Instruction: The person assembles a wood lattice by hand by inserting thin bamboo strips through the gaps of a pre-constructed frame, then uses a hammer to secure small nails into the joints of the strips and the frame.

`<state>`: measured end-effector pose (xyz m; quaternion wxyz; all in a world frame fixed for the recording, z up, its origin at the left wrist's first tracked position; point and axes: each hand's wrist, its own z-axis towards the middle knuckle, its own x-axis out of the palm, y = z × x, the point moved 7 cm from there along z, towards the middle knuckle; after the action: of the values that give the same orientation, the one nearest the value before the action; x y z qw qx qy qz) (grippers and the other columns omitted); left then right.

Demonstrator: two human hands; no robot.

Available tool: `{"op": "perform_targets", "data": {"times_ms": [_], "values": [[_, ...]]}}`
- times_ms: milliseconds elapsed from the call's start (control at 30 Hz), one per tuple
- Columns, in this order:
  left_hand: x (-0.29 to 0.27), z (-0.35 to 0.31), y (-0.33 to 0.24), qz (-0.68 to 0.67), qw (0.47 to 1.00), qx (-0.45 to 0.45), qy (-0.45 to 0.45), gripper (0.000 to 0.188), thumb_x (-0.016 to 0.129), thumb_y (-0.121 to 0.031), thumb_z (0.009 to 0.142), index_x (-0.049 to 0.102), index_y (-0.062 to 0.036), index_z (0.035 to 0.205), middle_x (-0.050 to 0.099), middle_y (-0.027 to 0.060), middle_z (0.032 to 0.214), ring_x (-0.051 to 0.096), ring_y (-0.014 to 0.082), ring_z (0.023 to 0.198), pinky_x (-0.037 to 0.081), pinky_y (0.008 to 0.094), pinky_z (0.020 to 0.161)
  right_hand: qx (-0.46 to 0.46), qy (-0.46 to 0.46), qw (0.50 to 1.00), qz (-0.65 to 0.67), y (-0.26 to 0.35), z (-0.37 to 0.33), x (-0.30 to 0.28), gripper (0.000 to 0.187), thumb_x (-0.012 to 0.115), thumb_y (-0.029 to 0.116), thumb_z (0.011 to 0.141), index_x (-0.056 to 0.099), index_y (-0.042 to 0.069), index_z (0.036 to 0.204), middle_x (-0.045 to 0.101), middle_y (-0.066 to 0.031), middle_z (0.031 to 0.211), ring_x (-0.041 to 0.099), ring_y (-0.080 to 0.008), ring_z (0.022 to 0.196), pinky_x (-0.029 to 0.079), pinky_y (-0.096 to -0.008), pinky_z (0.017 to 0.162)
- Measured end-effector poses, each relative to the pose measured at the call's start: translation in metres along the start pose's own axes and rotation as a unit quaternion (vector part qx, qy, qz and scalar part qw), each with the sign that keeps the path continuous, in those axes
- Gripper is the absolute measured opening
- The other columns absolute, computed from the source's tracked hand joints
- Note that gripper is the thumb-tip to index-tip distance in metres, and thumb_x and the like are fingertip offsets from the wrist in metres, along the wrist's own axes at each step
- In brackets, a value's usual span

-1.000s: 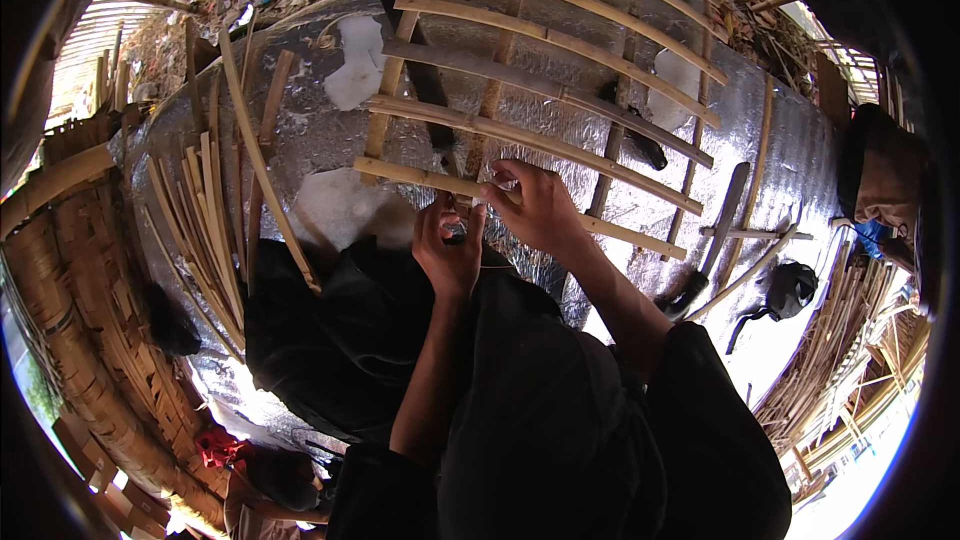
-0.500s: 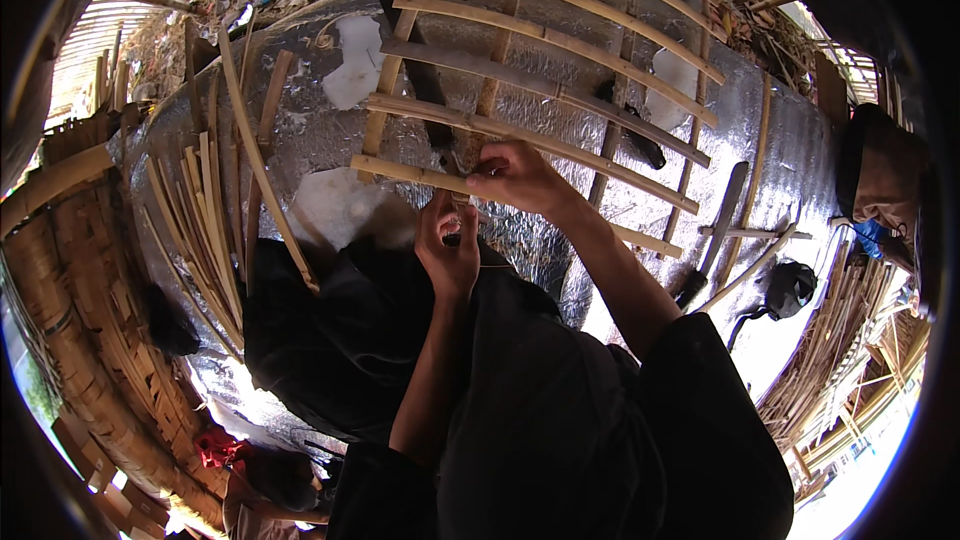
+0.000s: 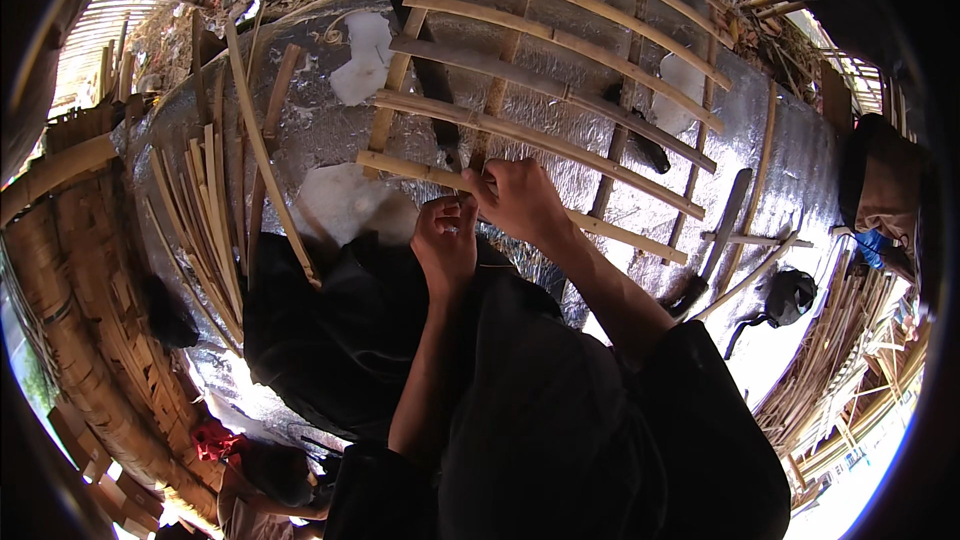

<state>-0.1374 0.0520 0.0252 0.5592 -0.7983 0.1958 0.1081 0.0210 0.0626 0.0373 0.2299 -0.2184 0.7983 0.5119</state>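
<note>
A lattice of bamboo slats and crosspieces lies in front of me, its nearest slat running just beyond my hands. My right hand bends over that slat where a crosspiece meets it, thumb and fingers closed on the bamboo. Just below the same joint, my left hand has its fingers curled together in a pinch, close to the right thumb. Whatever thin thing it may hold is too small to make out. Beneath the lattice, a long dark blade lies on the silvery sheet.
Loose bamboo strips lie at the left, partly against my dark-clothed leg. On the right are a long dark-handled knife and a black object with a strap. A bamboo bundle lies farther right. Another person is at lower left.
Both hands have shifted slightly, with the left fingers drawing closer together near the joint. The lattice appears a little lower and further right in the view.
</note>
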Motion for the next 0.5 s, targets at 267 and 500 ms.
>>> {"op": "perform_targets", "data": {"times_ms": [267, 500], "values": [[-0.052, -0.029, 0.036, -0.147, 0.979, -0.137, 0.038, 0.024, 0.075, -0.012, 0.093, 0.061, 0.0027, 0.106, 0.071, 0.0086, 0.086, 0.06, 0.0092, 0.068, 0.047, 0.0259, 0.062, -0.153, -0.199, 0.968, 0.015, 0.035, -0.022, -0.03, 0.024, 0.073, 0.018, 0.092, 0.057, 0.001, 0.09, 0.066, -0.0161, 0.079, 0.067, -0.0352, 0.066, 0.057, -0.0454, 0.059], [-0.214, -0.142, 0.026, -0.041, 0.947, -0.282, 0.146, 0.025, 0.071, -0.019, 0.097, 0.074, 0.0048, 0.104, 0.069, 0.0035, 0.079, 0.059, 0.0082, 0.07, 0.047, 0.0244, 0.064, -0.194, -0.218, 0.956, 0.026, 0.035, -0.018, -0.037, 0.016, 0.075, 0.01, 0.09, 0.062, 0.001, 0.088, 0.067, -0.0147, 0.077, 0.068, -0.0296, 0.068, 0.056, -0.0408, 0.061]]}}
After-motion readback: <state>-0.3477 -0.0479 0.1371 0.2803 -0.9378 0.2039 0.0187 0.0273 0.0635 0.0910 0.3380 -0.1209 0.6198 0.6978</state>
